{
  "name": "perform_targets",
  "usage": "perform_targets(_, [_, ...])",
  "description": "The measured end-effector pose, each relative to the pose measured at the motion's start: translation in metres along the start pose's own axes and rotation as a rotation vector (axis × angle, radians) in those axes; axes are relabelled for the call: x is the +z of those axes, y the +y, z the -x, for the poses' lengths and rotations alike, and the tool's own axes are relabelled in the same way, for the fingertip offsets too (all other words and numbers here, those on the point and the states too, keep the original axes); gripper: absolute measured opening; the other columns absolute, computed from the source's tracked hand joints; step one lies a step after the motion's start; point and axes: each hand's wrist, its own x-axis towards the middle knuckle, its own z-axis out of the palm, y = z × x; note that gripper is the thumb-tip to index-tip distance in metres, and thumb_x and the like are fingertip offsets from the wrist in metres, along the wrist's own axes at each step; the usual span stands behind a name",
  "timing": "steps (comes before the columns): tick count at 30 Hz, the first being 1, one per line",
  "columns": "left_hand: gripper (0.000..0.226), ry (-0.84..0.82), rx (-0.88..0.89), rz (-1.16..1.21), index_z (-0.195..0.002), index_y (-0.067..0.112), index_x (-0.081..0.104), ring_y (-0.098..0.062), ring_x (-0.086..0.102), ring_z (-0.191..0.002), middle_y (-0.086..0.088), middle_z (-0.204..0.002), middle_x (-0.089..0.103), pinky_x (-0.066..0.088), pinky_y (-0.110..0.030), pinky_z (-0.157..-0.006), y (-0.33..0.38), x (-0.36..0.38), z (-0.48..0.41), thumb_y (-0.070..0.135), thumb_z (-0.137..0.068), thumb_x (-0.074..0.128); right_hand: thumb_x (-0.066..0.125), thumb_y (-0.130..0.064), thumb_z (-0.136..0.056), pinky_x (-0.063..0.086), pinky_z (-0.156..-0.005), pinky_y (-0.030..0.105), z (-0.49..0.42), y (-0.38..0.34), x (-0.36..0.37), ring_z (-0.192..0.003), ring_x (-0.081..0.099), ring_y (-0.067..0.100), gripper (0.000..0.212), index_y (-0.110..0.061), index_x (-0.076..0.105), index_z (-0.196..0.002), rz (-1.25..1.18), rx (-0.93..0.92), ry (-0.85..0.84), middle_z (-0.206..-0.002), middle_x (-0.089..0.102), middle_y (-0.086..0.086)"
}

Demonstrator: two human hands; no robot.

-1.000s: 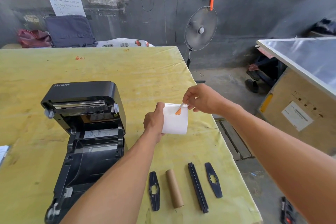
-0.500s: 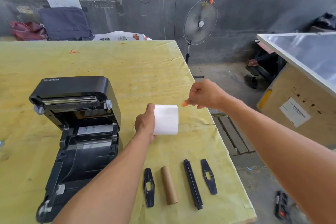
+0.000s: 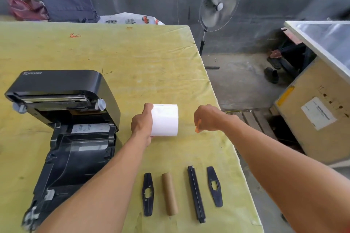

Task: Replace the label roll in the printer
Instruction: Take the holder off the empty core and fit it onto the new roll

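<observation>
My left hand grips a white label roll by its left end, holding it just above the yellow table. My right hand is closed to the right of the roll, apart from it, pinching a small orange sticker strip. The black printer stands open at the left, lid tilted back, its roll bay showing no roll. Near the front edge lie an empty cardboard core, a black spindle bar and two black roll guides.
The table's right edge runs close to the spindle parts, with concrete floor beyond. A standing fan is at the back, a wooden crate at the right. Bags rest against the far wall.
My right hand peeled the orange strip off the roll and drew away to the right and downward. The left hand has kept hold of the roll.
</observation>
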Motion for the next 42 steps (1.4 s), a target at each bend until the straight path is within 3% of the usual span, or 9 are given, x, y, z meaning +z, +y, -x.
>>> perform_targets(5, [0.042,0.031,-0.023,0.009,-0.085,0.013,0.059,-0.027,0.066,-0.072,-0.008,-0.085,0.066,0.055,-0.036,-0.065,-0.002,0.001,-0.011,0.053,-0.073,0.058,0.083,-0.012,-0.078,0.057,-0.070,0.033,-0.017,0.011,0.011,-0.085,0.070,0.027,0.010,-0.009,0.075,-0.084,0.113,-0.027,-0.088,-0.094,0.075,0.009])
perform_targets(14, [0.040,0.049,-0.055,0.000,-0.085,0.015,0.058,-0.025,0.066,-0.071,-0.006,-0.086,0.066,0.055,-0.032,-0.058,-0.005,0.002,-0.023,0.054,-0.073,0.058,0.077,-0.007,-0.080,0.049,-0.065,0.029,-0.039,0.012,0.028,-0.085,0.068,0.025,0.012,-0.015,0.075,-0.090,0.291,-0.103,-0.172,-0.098,0.072,0.006])
perform_targets(19, [0.040,0.059,-0.045,-0.019,-0.083,0.016,0.059,-0.023,0.066,-0.069,-0.005,-0.082,0.065,0.055,-0.031,-0.058,-0.005,0.006,-0.026,0.054,-0.073,0.058,0.074,-0.010,-0.080,0.043,-0.057,0.029,-0.043,0.008,0.030,-0.081,0.065,0.025,0.026,-0.018,0.066,-0.104,0.409,-0.094,-0.147,-0.102,0.069,0.004])
perform_targets(24, [0.040,0.060,-0.048,-0.005,-0.083,0.015,0.059,-0.025,0.066,-0.070,-0.006,-0.084,0.065,0.055,-0.033,-0.063,-0.003,0.008,-0.025,0.054,-0.075,0.058,0.089,-0.022,-0.071,0.038,-0.056,0.035,-0.042,0.007,0.033,-0.074,0.054,0.027,0.072,-0.018,0.042,-0.125,0.403,-0.057,-0.026,-0.109,0.055,0.009])
perform_targets(29, [0.042,0.041,-0.019,-0.011,-0.082,0.014,0.059,-0.025,0.065,-0.070,-0.006,-0.083,0.065,0.054,-0.035,-0.066,0.001,0.005,-0.018,0.055,-0.073,0.059,0.087,-0.032,-0.073,0.056,-0.067,0.043,-0.031,0.013,0.028,-0.081,0.062,0.029,0.072,-0.016,0.043,-0.128,0.268,0.046,0.053,-0.113,0.050,0.010])
perform_targets(33, [0.044,0.026,0.000,-0.002,-0.083,0.013,0.060,-0.026,0.066,-0.073,-0.008,-0.086,0.066,0.054,-0.037,-0.068,0.007,0.000,-0.010,0.056,-0.074,0.059,0.073,-0.030,-0.089,0.054,-0.070,0.041,-0.020,0.013,0.019,-0.085,0.061,0.030,0.054,-0.016,0.045,-0.133,0.130,0.116,0.159,-0.117,0.052,0.012])
perform_targets(37, [0.043,0.023,0.014,0.020,-0.083,0.013,0.059,-0.026,0.065,-0.071,-0.008,-0.086,0.066,0.054,-0.037,-0.068,0.013,-0.003,-0.001,0.056,-0.078,0.059,0.069,-0.030,-0.092,0.046,-0.071,0.038,-0.010,0.003,0.002,-0.085,0.056,0.029,0.045,-0.018,0.050,-0.131,0.007,0.176,0.261,-0.120,0.054,0.011])
perform_targets(40, [0.042,0.018,0.042,0.035,-0.078,0.013,0.057,-0.025,0.063,-0.067,-0.007,-0.081,0.063,0.052,-0.036,-0.066,0.016,-0.004,0.006,0.054,-0.080,0.059,0.068,-0.029,-0.091,0.046,-0.075,0.035,-0.001,-0.007,-0.008,-0.095,0.059,0.029,0.033,-0.017,0.060,-0.121,-0.150,0.167,0.342,-0.117,0.061,0.008])
perform_targets(42, [0.042,0.012,0.053,0.041,-0.077,0.013,0.056,-0.024,0.062,-0.067,-0.006,-0.079,0.062,0.051,-0.035,-0.066,0.018,-0.005,0.011,0.054,-0.081,0.059,0.070,-0.032,-0.089,0.051,-0.076,0.034,0.006,-0.016,-0.014,-0.094,0.064,0.028,0.023,-0.016,0.067,-0.105,-0.381,0.157,0.353,-0.104,0.069,0.007])
